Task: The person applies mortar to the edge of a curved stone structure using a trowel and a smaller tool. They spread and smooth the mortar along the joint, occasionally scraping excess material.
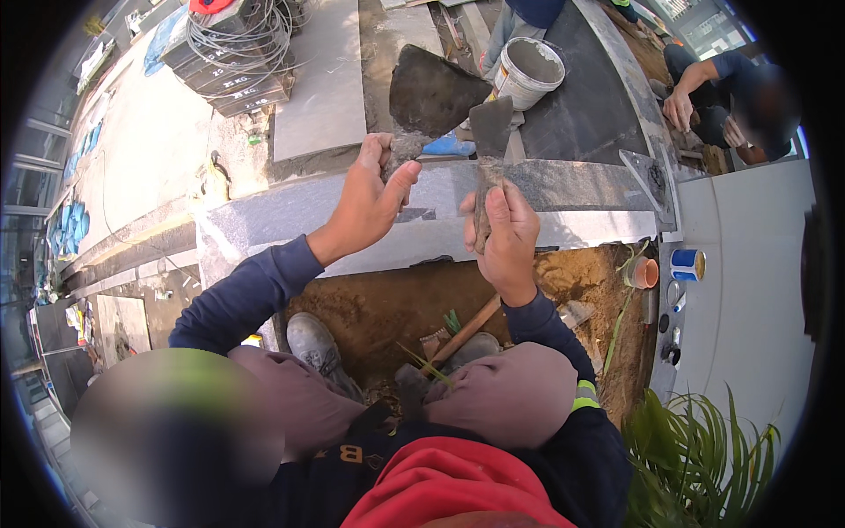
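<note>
At frame centre the right hand (506, 233) wraps its fingers tight around a mortar-caked trowel (489, 141) handle, blade up and level to carry mortar, the left hand (370, 194) pinches a grey lump above the granite slab (563, 180), and a mortar bucket (528, 72) waits beyond.

An outdoor paving site, marked by grey stone slabs (563, 180) laid beside dug-out sandy earth (378, 304), a mortar bucket (526, 72) and stacked cement bags (233, 75).
</note>
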Action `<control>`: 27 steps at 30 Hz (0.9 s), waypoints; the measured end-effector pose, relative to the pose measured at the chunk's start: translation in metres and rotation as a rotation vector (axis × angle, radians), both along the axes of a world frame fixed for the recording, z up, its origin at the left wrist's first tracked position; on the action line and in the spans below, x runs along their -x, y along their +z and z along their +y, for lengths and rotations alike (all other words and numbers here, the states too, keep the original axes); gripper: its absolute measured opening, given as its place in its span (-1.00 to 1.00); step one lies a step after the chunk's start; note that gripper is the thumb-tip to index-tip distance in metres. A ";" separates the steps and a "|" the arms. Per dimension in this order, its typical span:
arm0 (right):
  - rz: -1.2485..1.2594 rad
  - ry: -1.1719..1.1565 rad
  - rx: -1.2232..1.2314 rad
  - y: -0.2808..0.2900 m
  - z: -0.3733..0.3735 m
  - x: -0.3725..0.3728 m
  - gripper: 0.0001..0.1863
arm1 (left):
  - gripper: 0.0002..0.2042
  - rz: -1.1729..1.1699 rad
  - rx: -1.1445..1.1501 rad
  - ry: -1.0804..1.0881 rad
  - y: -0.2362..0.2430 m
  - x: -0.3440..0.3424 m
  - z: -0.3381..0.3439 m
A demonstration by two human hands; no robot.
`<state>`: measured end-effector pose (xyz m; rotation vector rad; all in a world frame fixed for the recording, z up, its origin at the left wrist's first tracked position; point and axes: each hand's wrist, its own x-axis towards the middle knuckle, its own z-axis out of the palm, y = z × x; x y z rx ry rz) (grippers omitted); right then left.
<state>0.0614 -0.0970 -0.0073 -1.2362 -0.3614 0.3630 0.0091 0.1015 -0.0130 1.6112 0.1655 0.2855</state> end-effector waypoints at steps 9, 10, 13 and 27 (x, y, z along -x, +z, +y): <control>-0.161 0.123 0.114 0.013 -0.005 -0.001 -0.61 | -0.59 -0.007 -0.533 -0.069 -0.009 0.014 -0.013; -0.197 0.116 0.100 0.017 -0.004 0.004 -0.62 | -0.60 -0.020 -0.556 -0.072 -0.014 0.015 -0.012; -0.283 0.104 0.064 0.022 -0.012 0.003 -0.62 | -0.62 -0.041 -0.622 -0.051 -0.025 0.011 -0.005; 0.400 0.391 -0.387 -0.022 0.007 0.019 -0.59 | -0.42 -0.097 -0.717 0.139 -0.011 -0.003 -0.009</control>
